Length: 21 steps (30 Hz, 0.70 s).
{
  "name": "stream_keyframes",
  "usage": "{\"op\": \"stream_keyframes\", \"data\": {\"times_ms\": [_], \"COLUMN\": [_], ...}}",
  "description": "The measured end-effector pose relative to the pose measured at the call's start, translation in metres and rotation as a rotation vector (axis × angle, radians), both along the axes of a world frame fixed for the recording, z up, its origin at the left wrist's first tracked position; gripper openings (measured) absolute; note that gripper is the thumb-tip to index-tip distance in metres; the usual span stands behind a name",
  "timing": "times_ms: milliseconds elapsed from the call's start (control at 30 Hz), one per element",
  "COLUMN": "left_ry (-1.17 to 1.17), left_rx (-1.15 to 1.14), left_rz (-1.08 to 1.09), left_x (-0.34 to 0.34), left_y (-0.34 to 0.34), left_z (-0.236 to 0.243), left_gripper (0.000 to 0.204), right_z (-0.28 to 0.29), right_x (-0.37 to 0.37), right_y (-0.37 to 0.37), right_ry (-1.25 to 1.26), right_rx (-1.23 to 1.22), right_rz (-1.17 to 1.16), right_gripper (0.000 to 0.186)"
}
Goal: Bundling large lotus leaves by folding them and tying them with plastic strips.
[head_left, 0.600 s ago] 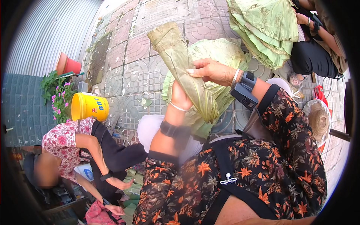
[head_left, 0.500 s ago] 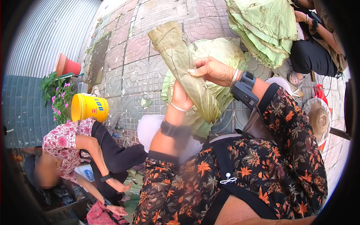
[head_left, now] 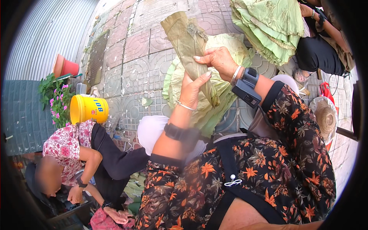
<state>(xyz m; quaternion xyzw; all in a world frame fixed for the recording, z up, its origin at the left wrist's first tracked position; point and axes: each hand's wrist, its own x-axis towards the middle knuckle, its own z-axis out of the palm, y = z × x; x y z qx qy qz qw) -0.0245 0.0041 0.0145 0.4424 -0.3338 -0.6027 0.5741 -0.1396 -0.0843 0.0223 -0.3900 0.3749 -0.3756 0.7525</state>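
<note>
Near the middle of the head view, just beyond the lap, holding a rolled dried lotus leaf (head_left: 182, 34) aslant between both hands, its broad end toward the upper left and its crumpled, narrower end toward the lower right. Gripping its lower half from the near side with the left hand (head_left: 189, 90), thumb laid across the front, other fingers mostly hidden behind. Pinching it slightly higher, from the right, with the right hand (head_left: 221, 63), thumb pressed on the front, remaining fingers curled behind the edge. Cannot tell the exact spread of the hidden fingertips on either side. Wearing a black wristband (head_left: 175, 132) on the left forearm and a black box-shaped device (head_left: 247, 93) on the right wrist.

Below the roll, spread out and partly covered by both hands, pale green lotus leaves (head_left: 226, 44). At the upper right, a thick stack of lotus leaves (head_left: 264, 27), touched at its edge by a co-worker's hand (head_left: 306, 10). At the lower left, a bent-over co-worker in a pink floral blouse (head_left: 63, 143), hands low beside a pink cloth (head_left: 102, 219). Farther up that side, a yellow bucket (head_left: 89, 109), pink flowers (head_left: 57, 99) and a reddish flowerpot (head_left: 66, 66) near a corrugated metal shutter (head_left: 50, 38). At the right, a straw hat (head_left: 325, 115) near a red bag (head_left: 326, 90). Underneath, patterned paving tiles (head_left: 136, 42).
</note>
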Motion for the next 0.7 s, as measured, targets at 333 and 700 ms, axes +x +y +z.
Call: {"op": "stream_keyframes", "data": {"times_ms": [333, 700], "left_ry": [0.095, 0.237], "left_rx": [0.121, 0.164], "left_rz": [-0.052, -0.159], "left_x": [-0.002, 0.003], "left_y": [0.008, 0.006], "left_z": [-0.004, 0.005], "left_gripper": [0.038, 0.04], "right_z": [0.008, 0.026], "right_x": [-0.007, -0.01], "right_y": [-0.001, 0.003], "right_ry": [0.115, 0.101], "right_rx": [-0.071, -0.055], "right_rz": [0.138, 0.099], "right_gripper": [0.015, 0.015]}}
